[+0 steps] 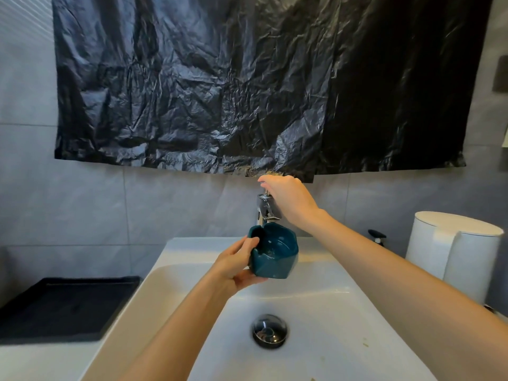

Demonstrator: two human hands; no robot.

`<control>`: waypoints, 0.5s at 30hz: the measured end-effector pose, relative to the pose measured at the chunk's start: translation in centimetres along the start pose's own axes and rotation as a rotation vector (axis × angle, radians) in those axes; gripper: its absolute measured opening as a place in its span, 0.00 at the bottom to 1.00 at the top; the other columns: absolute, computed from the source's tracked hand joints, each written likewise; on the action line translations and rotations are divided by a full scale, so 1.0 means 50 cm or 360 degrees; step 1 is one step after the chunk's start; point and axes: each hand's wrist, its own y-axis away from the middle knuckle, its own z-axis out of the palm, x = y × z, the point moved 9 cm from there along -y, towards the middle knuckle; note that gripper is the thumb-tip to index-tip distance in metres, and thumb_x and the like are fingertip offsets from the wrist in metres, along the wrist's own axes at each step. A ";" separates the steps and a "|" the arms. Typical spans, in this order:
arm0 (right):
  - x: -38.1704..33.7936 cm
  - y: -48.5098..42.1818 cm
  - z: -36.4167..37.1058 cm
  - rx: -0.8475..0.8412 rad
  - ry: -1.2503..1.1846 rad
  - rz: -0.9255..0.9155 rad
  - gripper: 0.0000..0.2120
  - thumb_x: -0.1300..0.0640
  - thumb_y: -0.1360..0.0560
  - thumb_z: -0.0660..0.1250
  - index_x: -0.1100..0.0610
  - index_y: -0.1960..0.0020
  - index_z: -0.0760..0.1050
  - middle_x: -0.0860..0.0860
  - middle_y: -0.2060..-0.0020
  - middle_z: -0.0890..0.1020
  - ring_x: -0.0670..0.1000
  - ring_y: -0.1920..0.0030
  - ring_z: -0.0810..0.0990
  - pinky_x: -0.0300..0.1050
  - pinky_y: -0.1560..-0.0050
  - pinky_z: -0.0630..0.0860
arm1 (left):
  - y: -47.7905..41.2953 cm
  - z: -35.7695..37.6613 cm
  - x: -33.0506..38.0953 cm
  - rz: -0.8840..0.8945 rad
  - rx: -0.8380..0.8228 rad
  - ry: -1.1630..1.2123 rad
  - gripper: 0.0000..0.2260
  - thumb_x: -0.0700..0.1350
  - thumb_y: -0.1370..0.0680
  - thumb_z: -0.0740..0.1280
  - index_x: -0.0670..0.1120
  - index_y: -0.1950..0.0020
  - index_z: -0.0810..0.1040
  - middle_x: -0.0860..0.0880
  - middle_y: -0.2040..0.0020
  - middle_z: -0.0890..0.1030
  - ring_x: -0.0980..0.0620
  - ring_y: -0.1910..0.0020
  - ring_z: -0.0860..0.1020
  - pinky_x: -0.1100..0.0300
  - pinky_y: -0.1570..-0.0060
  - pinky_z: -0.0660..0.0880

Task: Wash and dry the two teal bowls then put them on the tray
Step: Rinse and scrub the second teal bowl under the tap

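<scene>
Step in hand: rinsing. Advise the right hand (288, 199), curled over the tap (265, 211), to work it gently, with the bowl kept squarely beneath. The teal bowl (275, 257) is gripped in the left hand (236, 268), thumb inside its rim, above the sink's (343, 312) back edge and just below the right hand.

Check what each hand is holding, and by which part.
The left hand holds the teal bowl by its left rim, thumb inside, fingers underneath. The right hand grips the top of the tap.

Teal bowl (275, 253) glossy, tilted, held above sink (324, 295); black tray (63, 306) flat, far left.
</scene>
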 end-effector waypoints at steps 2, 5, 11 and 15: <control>0.003 -0.006 -0.001 -0.0007 0.0040 -0.0005 0.17 0.63 0.20 0.60 0.56 0.31 0.71 0.55 0.37 0.78 0.56 0.38 0.78 0.49 0.42 0.77 | -0.001 -0.001 0.003 0.0008 -0.0004 0.0019 0.07 0.48 0.22 0.65 0.49 0.45 0.77 0.41 0.42 0.78 0.38 0.45 0.79 0.47 0.60 0.81; 0.004 -0.010 0.001 -0.0004 0.0050 -0.0004 0.18 0.65 0.20 0.60 0.57 0.32 0.71 0.56 0.38 0.79 0.57 0.39 0.78 0.51 0.42 0.77 | -0.003 -0.002 0.007 0.0029 -0.0002 0.0007 0.11 0.48 0.22 0.65 0.49 0.40 0.77 0.41 0.41 0.78 0.39 0.44 0.79 0.47 0.60 0.81; 0.013 -0.017 0.006 0.0020 0.0050 0.0043 0.16 0.65 0.20 0.60 0.57 0.33 0.72 0.58 0.43 0.81 0.60 0.43 0.79 0.55 0.47 0.79 | -0.005 -0.006 0.008 0.0046 0.0001 0.0027 0.13 0.47 0.22 0.66 0.48 0.37 0.77 0.41 0.40 0.78 0.38 0.44 0.79 0.45 0.60 0.80; 0.016 -0.015 0.011 -0.0088 -0.0016 0.0074 0.18 0.64 0.20 0.59 0.57 0.31 0.70 0.58 0.39 0.79 0.59 0.39 0.76 0.52 0.41 0.75 | -0.004 -0.006 0.011 0.0085 -0.0021 0.0034 0.13 0.46 0.22 0.65 0.49 0.37 0.77 0.41 0.40 0.77 0.39 0.47 0.79 0.46 0.60 0.80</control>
